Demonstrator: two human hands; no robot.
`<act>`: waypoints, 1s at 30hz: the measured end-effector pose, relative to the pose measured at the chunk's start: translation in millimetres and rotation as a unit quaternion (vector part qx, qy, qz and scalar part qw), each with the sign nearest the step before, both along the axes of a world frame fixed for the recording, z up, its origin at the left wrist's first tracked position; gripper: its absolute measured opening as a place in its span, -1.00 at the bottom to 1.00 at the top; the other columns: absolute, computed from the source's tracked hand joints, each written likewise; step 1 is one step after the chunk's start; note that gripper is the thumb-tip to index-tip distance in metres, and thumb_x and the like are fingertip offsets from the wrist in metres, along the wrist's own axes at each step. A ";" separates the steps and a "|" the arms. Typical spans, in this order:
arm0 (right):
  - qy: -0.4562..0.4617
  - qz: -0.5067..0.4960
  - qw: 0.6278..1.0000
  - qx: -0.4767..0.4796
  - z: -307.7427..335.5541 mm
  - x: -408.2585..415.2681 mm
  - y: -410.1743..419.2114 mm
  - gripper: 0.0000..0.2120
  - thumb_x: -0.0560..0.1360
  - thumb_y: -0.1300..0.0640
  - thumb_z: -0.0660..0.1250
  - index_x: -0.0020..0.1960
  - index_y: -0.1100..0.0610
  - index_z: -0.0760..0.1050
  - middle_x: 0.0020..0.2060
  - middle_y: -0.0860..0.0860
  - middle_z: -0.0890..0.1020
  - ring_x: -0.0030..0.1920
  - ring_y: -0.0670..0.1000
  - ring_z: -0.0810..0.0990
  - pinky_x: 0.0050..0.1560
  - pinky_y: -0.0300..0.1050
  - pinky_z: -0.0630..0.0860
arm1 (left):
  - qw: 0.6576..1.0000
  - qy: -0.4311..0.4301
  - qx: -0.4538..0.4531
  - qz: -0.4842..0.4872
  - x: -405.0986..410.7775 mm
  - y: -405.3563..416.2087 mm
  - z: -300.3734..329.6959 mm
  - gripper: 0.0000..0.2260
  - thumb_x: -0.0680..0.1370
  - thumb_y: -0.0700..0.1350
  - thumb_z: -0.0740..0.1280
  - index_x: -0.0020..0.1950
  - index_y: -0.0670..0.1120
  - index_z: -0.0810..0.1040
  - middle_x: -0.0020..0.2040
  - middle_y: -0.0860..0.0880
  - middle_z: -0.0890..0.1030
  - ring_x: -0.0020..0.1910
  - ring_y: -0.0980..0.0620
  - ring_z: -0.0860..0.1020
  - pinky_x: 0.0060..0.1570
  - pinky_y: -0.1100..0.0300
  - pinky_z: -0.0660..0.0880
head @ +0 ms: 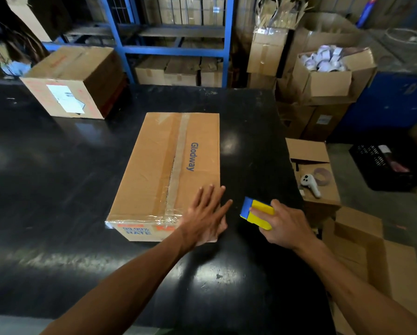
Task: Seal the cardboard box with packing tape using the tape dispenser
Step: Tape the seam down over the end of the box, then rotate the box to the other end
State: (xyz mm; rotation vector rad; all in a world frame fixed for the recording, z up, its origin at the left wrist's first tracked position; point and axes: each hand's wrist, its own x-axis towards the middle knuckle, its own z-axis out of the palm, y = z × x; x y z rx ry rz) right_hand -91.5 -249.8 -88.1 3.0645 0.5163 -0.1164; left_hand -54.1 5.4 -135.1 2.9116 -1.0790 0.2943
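1. Judging by the clear tape strip (178,163) along the centre seam of the cardboard box (164,170), running down over the near edge, sealing looks mostly done.
2. Left hand (206,218) lies flat on the box's near right corner, fingers (208,194) spread.
3. Right hand (283,226), just beyond those fingertips and off the box, has its fingers curled around the tape dispenser (257,213) above the surface (57,177).
4. Left, perhaps: smoothing or further strips; I cannot tell.

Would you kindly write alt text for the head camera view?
A person's left hand lies flat on the near right corner of a taped cardboard box on a black table, while the right hand holds a yellow and blue tape dispenser beside it.
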 end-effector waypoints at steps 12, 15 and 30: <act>-0.014 -0.114 0.987 0.112 18.8 23.5 22.9 -0.47 0.46 -0.25 0.33 0.41 -0.31 0.35 -0.08 0.00 0.43 -0.11 0.12 0.58 -0.21 -0.07 0.45 | 0.919 0.185 -0.065 0.343 13.6 -31.3 21.7 -0.14 0.58 0.28 0.00 0.57 -0.32 -0.24 0.57 -0.37 -0.25 0.55 -0.33 -0.31 0.50 -0.28 -0.26; -0.005 -0.165 0.974 0.157 26.2 34.2 23.3 -0.46 0.47 -0.30 0.30 0.42 -0.32 0.32 -0.13 -0.03 0.42 -0.11 0.06 0.52 -0.20 -0.09 0.37 | 0.923 0.208 -0.034 0.323 12.7 -25.9 23.4 -0.18 0.59 0.24 -0.04 0.57 -0.34 -0.22 0.56 -0.40 -0.24 0.53 -0.39 -0.29 0.49 -0.31 -0.25; -0.010 -0.346 0.808 0.477 70.9 95.6 88.1 -0.48 0.38 -0.12 0.51 0.33 -0.15 0.53 0.16 -0.08 0.63 0.13 -0.01 0.54 0.21 -0.02 0.49 | 0.936 0.225 -0.034 0.267 29.4 130.9 37.6 0.24 0.21 0.66 0.17 0.61 -0.01 -0.28 0.60 -0.16 -0.31 0.56 -0.29 -0.29 0.44 -0.30 -0.36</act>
